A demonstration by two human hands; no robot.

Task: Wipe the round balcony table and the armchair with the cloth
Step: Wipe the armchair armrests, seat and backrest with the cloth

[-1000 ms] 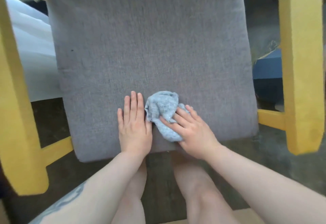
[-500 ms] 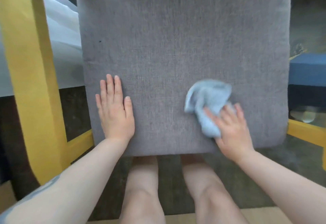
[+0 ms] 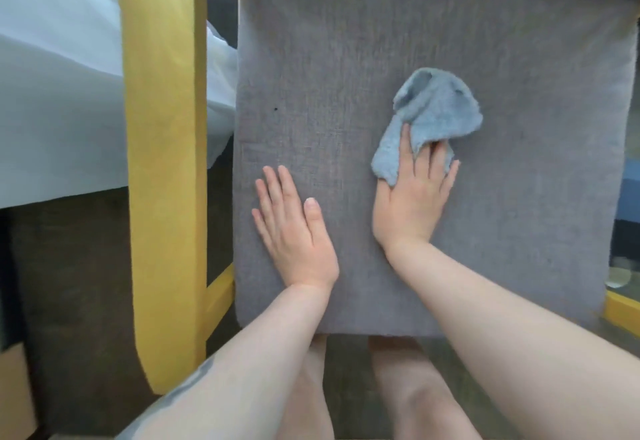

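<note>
Partly hidden — right hand [image 3: 412, 197] fingertips under cloth [image 3: 433, 117], pressing flat; left hand [image 3: 294, 228] flat on cushion [image 3: 346, 76].

No text, label, brand, number or sign can be read anywhere in this view.
</note>
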